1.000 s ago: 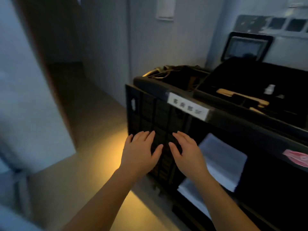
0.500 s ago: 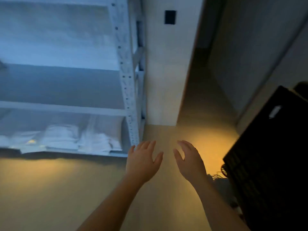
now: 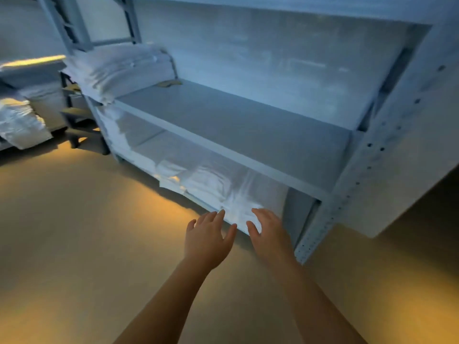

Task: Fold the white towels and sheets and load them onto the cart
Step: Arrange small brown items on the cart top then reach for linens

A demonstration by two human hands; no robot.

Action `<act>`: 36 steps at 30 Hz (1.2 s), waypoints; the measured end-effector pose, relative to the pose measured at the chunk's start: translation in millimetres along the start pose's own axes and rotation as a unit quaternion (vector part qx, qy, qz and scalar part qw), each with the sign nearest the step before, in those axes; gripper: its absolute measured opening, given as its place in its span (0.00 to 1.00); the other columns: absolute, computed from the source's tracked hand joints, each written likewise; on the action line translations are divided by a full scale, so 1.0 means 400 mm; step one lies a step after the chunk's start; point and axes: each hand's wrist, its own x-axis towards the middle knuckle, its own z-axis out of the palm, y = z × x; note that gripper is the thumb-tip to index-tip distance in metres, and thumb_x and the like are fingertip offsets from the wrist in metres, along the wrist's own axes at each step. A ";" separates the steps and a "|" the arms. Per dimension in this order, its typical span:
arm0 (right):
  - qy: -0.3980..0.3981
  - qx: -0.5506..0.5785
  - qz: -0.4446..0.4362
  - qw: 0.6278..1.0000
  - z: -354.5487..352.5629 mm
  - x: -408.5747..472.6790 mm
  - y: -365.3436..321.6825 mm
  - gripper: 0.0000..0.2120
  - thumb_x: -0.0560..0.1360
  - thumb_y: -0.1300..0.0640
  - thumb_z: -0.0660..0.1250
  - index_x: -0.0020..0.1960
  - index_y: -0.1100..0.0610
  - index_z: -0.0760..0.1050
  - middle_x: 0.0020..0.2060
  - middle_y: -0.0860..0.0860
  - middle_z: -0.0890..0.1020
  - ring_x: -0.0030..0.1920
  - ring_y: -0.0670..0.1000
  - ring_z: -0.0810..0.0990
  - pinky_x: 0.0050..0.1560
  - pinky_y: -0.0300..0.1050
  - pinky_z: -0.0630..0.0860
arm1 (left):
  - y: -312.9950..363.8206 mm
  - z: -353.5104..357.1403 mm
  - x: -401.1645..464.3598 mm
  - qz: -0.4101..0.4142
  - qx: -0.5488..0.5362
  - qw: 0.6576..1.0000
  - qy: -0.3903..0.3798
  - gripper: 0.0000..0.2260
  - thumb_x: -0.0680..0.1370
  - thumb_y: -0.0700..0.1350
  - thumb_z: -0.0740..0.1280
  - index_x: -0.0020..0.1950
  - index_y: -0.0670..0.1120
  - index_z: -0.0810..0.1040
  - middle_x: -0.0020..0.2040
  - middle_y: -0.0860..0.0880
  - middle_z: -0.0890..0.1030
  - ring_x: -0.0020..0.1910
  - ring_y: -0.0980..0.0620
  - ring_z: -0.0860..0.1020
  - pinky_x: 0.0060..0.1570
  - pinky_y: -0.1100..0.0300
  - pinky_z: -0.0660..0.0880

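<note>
Head view, dim room with a pale metal shelving unit (image 3: 342,202) running from far left to near right. Both bare forearms reach forward from the near edge toward the bottom shelf. Left hand (image 3: 207,238): palm down, fingers straight and slightly spread, holding nothing, above the floor (image 3: 74,232) just in front of the shelf edge. Right hand (image 3: 269,232): likewise relaxed and holding nothing, fingertips overlapping the near edge of a stack of folded white towels (image 3: 238,197); whether they touch it cannot be told. The 2 hands lie side by side, close but apart.

The towel stack sits on the bottom shelf toward its right end, blurred. Further folded white linen (image 3: 171,170) lies to its left on the same shelf, one piece overhanging the front edge. The middle shelf (image 3: 236,125) carries a tall pile of folded sheets (image 3: 121,68) at its far left end and a small flat yellowish item (image 3: 170,83) beside that pile. More white linen (image 3: 19,120) is heaped at the far left of the scene, beyond the shelving. Warm light falls on the floor along the base of the unit.
</note>
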 end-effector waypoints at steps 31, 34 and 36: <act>-0.139 -0.001 -0.169 0.976 0.631 1.295 -0.592 0.18 0.81 0.48 0.57 0.69 0.51 0.69 0.67 0.47 0.72 0.64 0.48 0.71 0.54 0.36 0.65 | -0.842 -0.163 1.094 -0.232 0.001 0.971 0.066 0.26 0.80 0.62 0.51 0.74 0.52 0.64 0.71 0.53 0.71 0.70 0.53 0.67 0.70 0.50 0.61; -0.153 0.000 -0.163 0.975 0.687 1.394 -0.634 0.18 0.81 0.48 0.57 0.69 0.51 0.69 0.67 0.47 0.71 0.64 0.48 0.71 0.54 0.36 0.65 | -0.912 -0.172 1.182 -0.242 -0.007 0.967 0.074 0.26 0.80 0.61 0.52 0.74 0.52 0.65 0.70 0.53 0.71 0.70 0.53 0.68 0.69 0.50 0.61; -0.161 0.000 -0.163 0.973 0.726 1.458 -0.669 0.18 0.81 0.49 0.57 0.69 0.52 0.69 0.67 0.47 0.71 0.65 0.48 0.71 0.57 0.38 0.68 | -0.965 -0.179 1.240 -0.246 -0.009 0.966 0.080 0.26 0.80 0.62 0.52 0.74 0.52 0.65 0.70 0.53 0.72 0.69 0.54 0.68 0.69 0.51 0.61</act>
